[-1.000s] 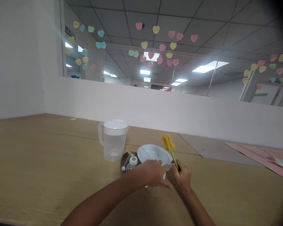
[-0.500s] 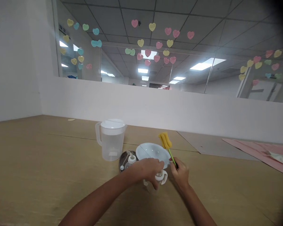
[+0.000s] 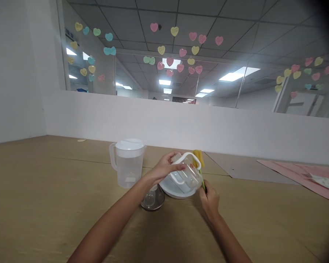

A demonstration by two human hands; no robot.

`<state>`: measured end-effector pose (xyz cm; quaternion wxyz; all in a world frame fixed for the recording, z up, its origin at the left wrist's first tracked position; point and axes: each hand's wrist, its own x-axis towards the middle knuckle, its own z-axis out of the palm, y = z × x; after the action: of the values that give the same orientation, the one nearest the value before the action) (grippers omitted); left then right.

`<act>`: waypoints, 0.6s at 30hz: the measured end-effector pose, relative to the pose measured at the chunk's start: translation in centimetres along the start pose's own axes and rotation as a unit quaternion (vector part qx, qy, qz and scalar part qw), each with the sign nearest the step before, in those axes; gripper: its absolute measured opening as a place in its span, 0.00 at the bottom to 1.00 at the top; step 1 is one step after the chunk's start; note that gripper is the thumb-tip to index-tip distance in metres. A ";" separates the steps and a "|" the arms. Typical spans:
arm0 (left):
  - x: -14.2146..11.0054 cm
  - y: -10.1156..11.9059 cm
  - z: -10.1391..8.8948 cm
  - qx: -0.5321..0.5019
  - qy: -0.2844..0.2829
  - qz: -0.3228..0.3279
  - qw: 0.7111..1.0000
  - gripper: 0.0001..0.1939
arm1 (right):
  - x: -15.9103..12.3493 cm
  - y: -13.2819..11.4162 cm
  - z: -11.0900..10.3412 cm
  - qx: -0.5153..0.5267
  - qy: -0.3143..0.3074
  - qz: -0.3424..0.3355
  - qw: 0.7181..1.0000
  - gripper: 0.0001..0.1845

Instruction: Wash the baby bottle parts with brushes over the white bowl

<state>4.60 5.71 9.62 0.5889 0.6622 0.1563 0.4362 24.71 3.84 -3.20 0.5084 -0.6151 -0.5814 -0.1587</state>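
Observation:
My left hand [image 3: 166, 168] grips a clear baby bottle [image 3: 190, 177] with white side handles, tipped over above a white bowl [image 3: 178, 193]. The bottle's neck end lies within my fingers and its base points toward the right. My right hand [image 3: 210, 201] is closed around the green handle of a bottle brush [image 3: 197, 157] with a yellow sponge head, held upright just right of the bottle; the bottle partly covers it. Under my left forearm, a round metal tray [image 3: 158, 201] carries a small clear container, partly hidden by my arm.
A lidded clear pitcher [image 3: 129, 166] stands behind and left of the bowl. A pink cloth [image 3: 293, 173] lies at the far right of the brown table [image 3: 44, 204]. Behind runs a white wall with a window bearing heart-shaped notes.
My left hand has picked up the bottle from the table, raised it over the bowl and tipped it. The brush in my right hand has turned more upright.

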 end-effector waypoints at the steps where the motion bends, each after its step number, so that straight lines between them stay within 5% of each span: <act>1: 0.2 -0.1 -0.2 0.030 0.031 0.016 0.999 0.27 | 0.0 -0.1 -0.1 0.001 -0.003 0.014 1.000 0.19; 4: 0.6 -0.6 -0.9 0.179 0.105 0.057 0.977 0.28 | 0.1 0.0 -0.2 0.025 -0.005 0.033 0.999 0.20; 7: 0.7 -1.2 -1.4 0.354 0.140 0.110 0.918 0.28 | -0.1 0.3 -0.1 0.037 0.015 -0.003 0.999 0.21; 12: 0.2 -1.3 -1.3 0.598 0.106 0.186 0.772 0.22 | -0.4 0.6 0.1 0.053 0.016 -0.174 0.983 0.17; 18: -0.3 -0.5 -1.0 0.720 0.101 0.176 0.664 0.20 | 0.0 0.8 0.2 -0.031 0.038 -0.213 0.976 0.17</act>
<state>3.86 6.28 8.97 -0.1781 0.8467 0.3608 0.3480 25.33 4.19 -3.66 0.4654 -0.4861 -0.6742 -0.3042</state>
